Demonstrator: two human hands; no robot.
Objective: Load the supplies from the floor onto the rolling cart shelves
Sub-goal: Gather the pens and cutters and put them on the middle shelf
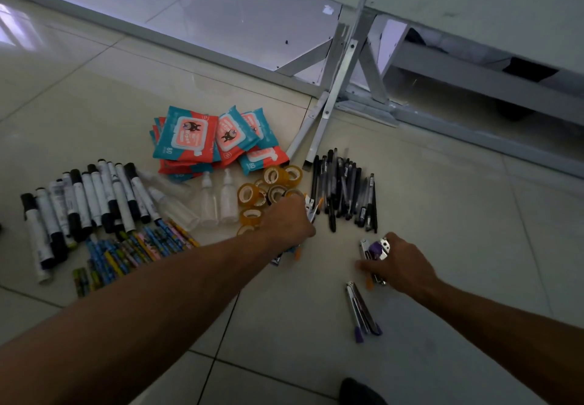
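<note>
Fingers of the left hand (289,219) curled round orange-tipped metal tools (312,210) beside the tape rolls (252,196). Right hand (403,265) gripped a purple-handled tool (376,249), a second tool (363,313) lying near on the floor (458,246).

Dim; glare on floor tiles (19,25) upper left; edges bowed.

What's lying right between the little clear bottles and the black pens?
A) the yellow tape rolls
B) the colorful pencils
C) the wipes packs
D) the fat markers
A: the yellow tape rolls sit clustered with the clear bottles on one side and the black pens on the other.
</note>
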